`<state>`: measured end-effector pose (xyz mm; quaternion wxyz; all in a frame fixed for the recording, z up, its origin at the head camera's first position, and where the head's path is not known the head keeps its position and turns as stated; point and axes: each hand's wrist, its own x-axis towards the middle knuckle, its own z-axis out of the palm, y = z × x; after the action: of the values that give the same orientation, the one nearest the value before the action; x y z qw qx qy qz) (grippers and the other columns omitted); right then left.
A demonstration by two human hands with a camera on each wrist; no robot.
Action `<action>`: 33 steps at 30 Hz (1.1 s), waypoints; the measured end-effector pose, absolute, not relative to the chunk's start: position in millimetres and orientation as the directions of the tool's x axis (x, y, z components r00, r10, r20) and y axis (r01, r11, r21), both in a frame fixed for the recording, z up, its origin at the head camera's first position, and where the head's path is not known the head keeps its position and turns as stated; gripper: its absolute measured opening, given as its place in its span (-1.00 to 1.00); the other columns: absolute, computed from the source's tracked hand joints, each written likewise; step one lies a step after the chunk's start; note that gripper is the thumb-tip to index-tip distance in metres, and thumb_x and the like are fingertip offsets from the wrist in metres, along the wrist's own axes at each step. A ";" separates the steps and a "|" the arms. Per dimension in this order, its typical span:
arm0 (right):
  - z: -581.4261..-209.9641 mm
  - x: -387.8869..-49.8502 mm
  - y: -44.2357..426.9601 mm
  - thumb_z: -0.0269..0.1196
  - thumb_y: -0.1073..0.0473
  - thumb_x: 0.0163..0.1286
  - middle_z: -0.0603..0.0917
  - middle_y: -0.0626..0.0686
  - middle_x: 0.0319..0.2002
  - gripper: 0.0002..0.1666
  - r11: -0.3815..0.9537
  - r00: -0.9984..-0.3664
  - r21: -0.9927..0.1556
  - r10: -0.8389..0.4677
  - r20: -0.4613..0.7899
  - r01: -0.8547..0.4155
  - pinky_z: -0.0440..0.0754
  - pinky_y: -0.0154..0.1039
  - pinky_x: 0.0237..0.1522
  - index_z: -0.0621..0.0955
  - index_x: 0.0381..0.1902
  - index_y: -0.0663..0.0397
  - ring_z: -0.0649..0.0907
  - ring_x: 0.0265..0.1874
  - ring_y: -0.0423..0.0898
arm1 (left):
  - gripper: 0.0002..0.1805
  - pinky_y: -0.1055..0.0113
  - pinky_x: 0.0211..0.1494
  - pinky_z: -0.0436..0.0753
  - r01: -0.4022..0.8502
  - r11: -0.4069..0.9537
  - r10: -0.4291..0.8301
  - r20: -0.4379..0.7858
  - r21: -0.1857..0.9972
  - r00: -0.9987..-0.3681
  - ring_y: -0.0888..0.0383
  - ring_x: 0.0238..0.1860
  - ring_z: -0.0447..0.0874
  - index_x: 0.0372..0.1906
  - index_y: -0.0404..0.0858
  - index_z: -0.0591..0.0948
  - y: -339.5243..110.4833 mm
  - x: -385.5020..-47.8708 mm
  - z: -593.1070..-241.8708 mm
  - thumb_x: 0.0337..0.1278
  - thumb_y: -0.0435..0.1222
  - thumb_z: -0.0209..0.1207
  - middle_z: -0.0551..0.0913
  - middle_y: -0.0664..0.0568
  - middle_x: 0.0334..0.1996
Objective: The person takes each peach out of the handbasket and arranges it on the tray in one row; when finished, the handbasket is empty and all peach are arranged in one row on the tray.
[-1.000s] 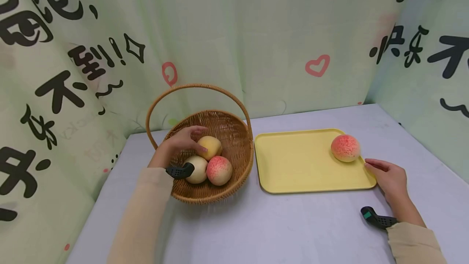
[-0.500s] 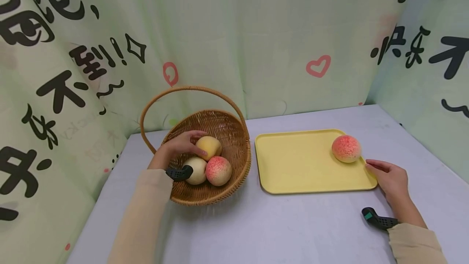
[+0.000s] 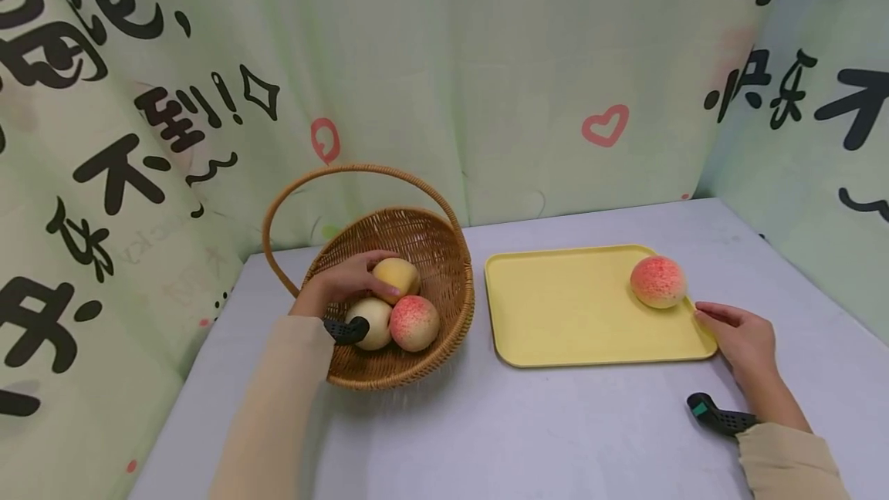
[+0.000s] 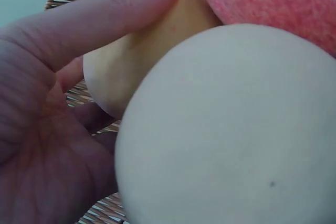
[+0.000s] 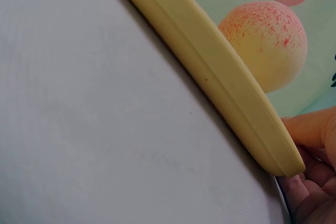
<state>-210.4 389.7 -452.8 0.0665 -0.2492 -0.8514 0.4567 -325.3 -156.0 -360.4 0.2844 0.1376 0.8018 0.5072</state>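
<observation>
In the head view, a brown wicker basket point(image 3: 444, 253) leans with its opening toward me. My left hand point(image 3: 343, 278) reaches inside and holds a yellow peach point(image 3: 401, 275). The left wrist view shows the thumb point(image 4: 121, 11) across this peach, with the other fingers partly hidden behind it. A pale cream peach point(image 4: 226, 129) and a pink-red peach point(image 3: 415, 324) lie beside it in the basket. On the right, my right hand point(image 3: 746, 338) pinches the right edge of a yellow tray point(image 3: 556, 307). One pink speckled peach point(image 3: 658, 282) sits on the tray near that hand.
The basket's tall arched handle point(image 3: 368, 168) rises above its opening. Basket and tray stand side by side on a white-covered table point(image 3: 528, 430). A pale green curtain point(image 3: 528, 83) with black writing and pink hearts hangs behind and at both sides.
My left hand has closed around the yellow peach, its thumb coming further over the front. The basket and its handle have shifted slightly left. The right hand stays at the tray's edge.
</observation>
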 end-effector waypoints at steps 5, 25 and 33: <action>-453.9 -210.7 390.0 0.10 -0.10 0.33 0.40 0.31 0.16 -0.33 0.449 -0.863 -0.813 0.491 -0.120 0.369 0.43 -0.57 -0.45 0.41 0.20 0.31 0.41 -0.04 0.06 | -0.13 0.13 -0.10 0.53 -0.050 0.466 0.516 -0.317 0.884 -0.796 -0.07 -0.03 0.44 0.37 -0.19 0.15 -150.7 -325.4 -360.1 -0.07 -0.33 0.33 0.37 -0.22 0.07; -452.7 -211.6 390.0 0.08 -0.08 0.35 0.39 0.31 0.17 -0.34 0.444 -0.860 -0.815 0.495 -0.121 0.371 0.47 -0.53 -0.41 0.40 0.21 0.30 0.40 0.00 0.09 | -0.27 0.15 -0.20 0.54 0.097 0.443 0.488 -0.149 0.891 -0.860 -0.06 -0.16 0.47 0.16 -0.14 0.33 -132.2 -327.7 -350.5 -0.22 -0.33 0.41 0.42 -0.17 -0.04; -455.3 -211.1 390.3 0.07 -0.10 0.34 0.40 0.31 0.17 -0.34 0.450 -0.862 -0.818 0.496 -0.105 0.359 0.51 -0.43 -0.31 0.41 0.21 0.30 0.40 0.03 0.12 | -0.27 0.13 -0.17 0.54 0.181 0.406 0.516 -0.061 0.896 -0.855 -0.06 -0.09 0.44 0.18 -0.13 0.34 -120.2 -329.2 -335.9 -0.19 -0.34 0.39 0.40 -0.16 -0.01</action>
<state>-211.1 390.3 -455.3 0.0750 -0.2520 -0.8482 0.4598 -329.2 -120.2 -335.9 0.1664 0.2120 0.8218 0.5021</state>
